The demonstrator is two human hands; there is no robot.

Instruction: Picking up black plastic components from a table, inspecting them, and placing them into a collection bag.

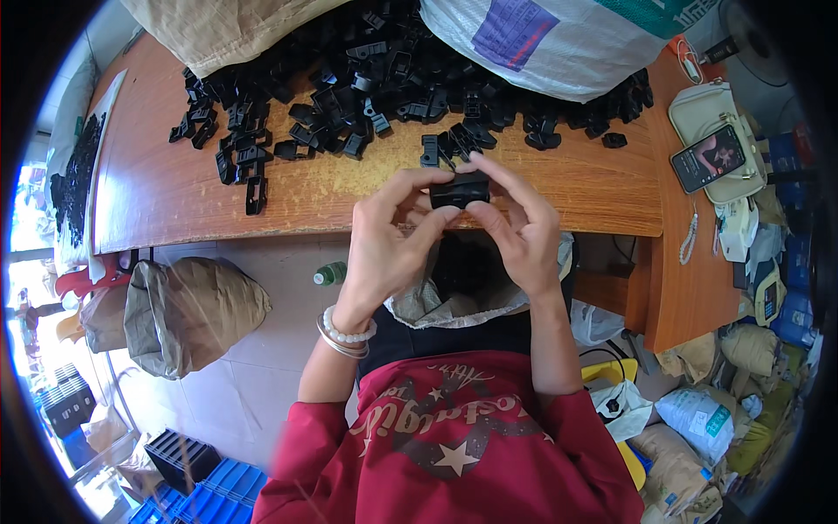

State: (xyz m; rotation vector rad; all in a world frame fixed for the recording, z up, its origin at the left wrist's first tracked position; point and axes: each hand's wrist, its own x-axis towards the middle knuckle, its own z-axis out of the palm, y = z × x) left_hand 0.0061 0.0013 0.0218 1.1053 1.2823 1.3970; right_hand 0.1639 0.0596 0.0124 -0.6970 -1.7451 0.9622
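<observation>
- Far left, on the floor: a black crate [182, 458], with blue crates [227, 491] just beside it and a brown sack [196, 306] farther up.
- A tan bag [223, 35] lies across the back of the brown tabletop [144, 157].
- A green bottle [330, 274] is on the floor near the tabletop's front edge.
- A heap of black pieces [345, 113] spreads over the back and middle of the tabletop, some nearer the front.
- Left hand [397, 223], a beaded bracelet [351, 335] at its wrist: its grip is pinching the left end of a black part [460, 190].
- That part is between both hands, seen over the tabletop's front edge.
- Below it, a pale-rimmed sack [441, 314] with dark contents.
- Right hand [528, 231]: its grip is pinching the part's right end, thumb below, fingertips above.
- A white sack [567, 61] rests behind the heap.
- A phone [709, 159], screen lit, lies on a cream handbag [690, 109].
</observation>
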